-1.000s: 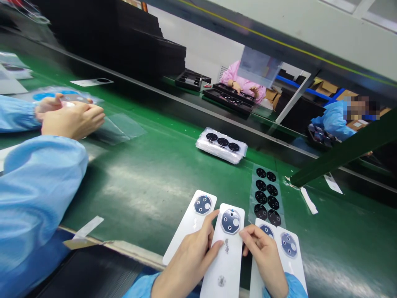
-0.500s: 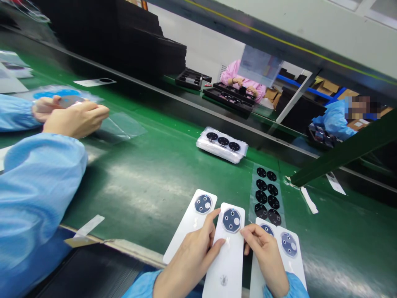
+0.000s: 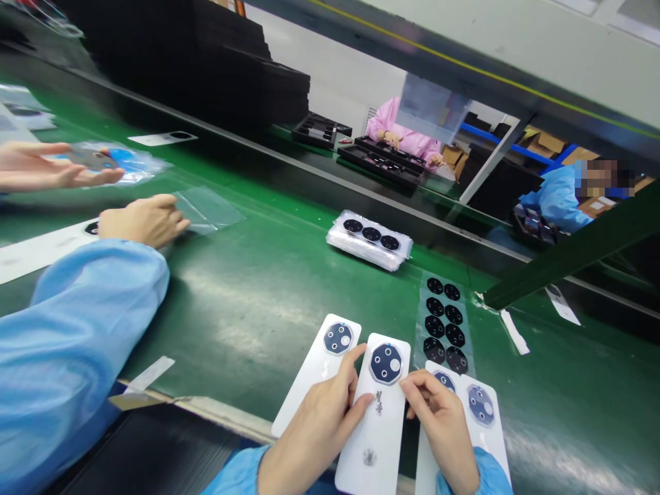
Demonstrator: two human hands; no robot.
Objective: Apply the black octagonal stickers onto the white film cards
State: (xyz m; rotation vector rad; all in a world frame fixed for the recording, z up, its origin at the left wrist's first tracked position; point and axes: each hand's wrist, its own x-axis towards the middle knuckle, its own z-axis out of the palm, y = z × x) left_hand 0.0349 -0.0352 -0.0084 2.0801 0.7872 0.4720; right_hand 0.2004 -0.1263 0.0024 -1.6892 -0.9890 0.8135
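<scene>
My left hand (image 3: 322, 419) grips the left edge of a white phone back cover (image 3: 372, 433), which has a dark octagonal camera piece near its top. On the opposite edge, the thumb and index finger of my right hand (image 3: 438, 416) pinch the cover just below that camera piece. Another white cover (image 3: 304, 385) lies on the green table beyond my left hand. Two more covers (image 3: 487, 440) lie side by side under and beside my right hand. Behind them is a clear sheet (image 3: 443, 330) with rows of black camera stickers.
A stack of clear-wrapped sticker sheets (image 3: 367, 240) sits on the green table (image 3: 247, 289). At left, a co-worker's hands (image 3: 139, 220) and blue sleeve (image 3: 97, 316) are near clear film. A green post (image 3: 577, 247) slants down at right. Black trays (image 3: 381, 165) stand beyond the ledge.
The cover in my hands has tilted slightly, and dark printed characters now show below its camera piece. At left, the co-worker's hands have moved apart, and a white cover shows beside the sleeve.
</scene>
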